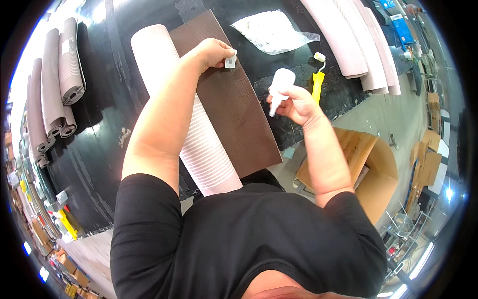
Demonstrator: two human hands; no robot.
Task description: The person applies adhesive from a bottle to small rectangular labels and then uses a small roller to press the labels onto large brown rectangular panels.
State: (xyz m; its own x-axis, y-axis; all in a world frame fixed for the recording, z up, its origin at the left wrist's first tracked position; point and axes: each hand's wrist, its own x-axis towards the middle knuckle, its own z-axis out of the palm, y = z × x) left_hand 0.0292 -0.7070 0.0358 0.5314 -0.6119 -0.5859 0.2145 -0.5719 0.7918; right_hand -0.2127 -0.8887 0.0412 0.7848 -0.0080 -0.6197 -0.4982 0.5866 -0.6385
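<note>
A small white label (230, 60) is pinched between the fingers of my left hand (213, 53), over the brown textured sheet (234, 109). That sheet runs out from under a pale pink roll (211, 147) with ribbed bands, which lies beneath my left forearm. My right hand (299, 103) is closed around a white squeeze bottle (283, 82), tilted with its nozzle pointing down, just right of the sheet. Close by on the black table (109, 149) lies a small paint roller (318, 82) with a yellow handle.
A clear plastic bag (273, 31) with white contents lies at the far side. Several rolled mats (69, 65) lie at the left, and more pale rolls (343, 40) at the far right. An open cardboard box (371, 169) stands below the table's right edge.
</note>
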